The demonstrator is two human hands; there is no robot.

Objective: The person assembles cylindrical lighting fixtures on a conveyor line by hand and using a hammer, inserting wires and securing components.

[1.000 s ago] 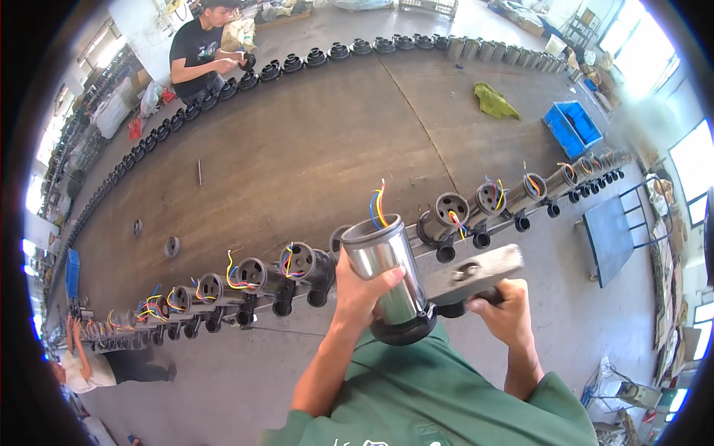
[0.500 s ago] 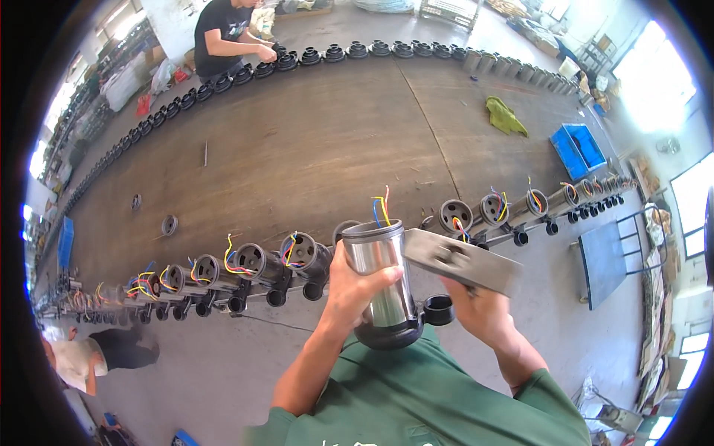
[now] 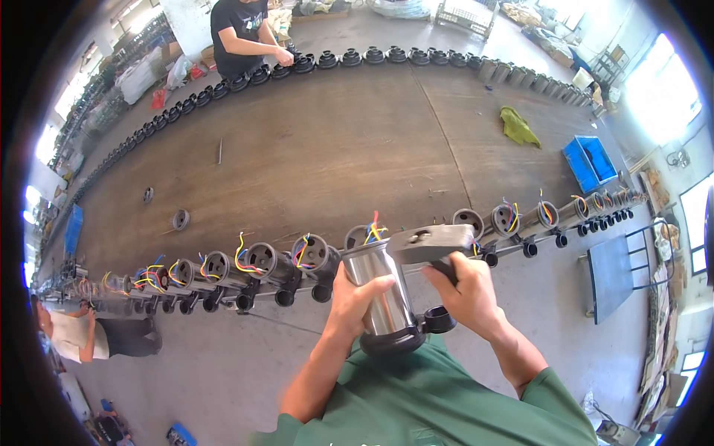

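In front of my chest stands a shiny steel pump body (image 3: 387, 293), slightly tilted, with a black base and a round black side outlet (image 3: 439, 320). Red, yellow and blue wires (image 3: 374, 233) come out of its dark-rimmed top. My left hand (image 3: 352, 301) is wrapped round the cylinder's left side, thumb across the front. My right hand (image 3: 472, 296) is closed on the dark handle of a mallet (image 3: 433, 242) with a long, blocky grey head. The mallet head is at the right edge of the cylinder's rim, covering part of it; whether they touch is unclear.
Similar wired pump bodies (image 3: 268, 258) line the near edge of the long table (image 3: 297, 163). Black parts (image 3: 327, 59) and steel cylinders (image 3: 513, 76) line the far edge, where a person (image 3: 242, 37) works. A green cloth (image 3: 518, 128) and blue crate (image 3: 590, 163) lie right; a cart (image 3: 621, 275) stands beyond.
The mallet head has swung left and nearer level, onto the right side of the pump body's rim, as my right hand rose. My left hand keeps its hold. The view has shifted slightly.
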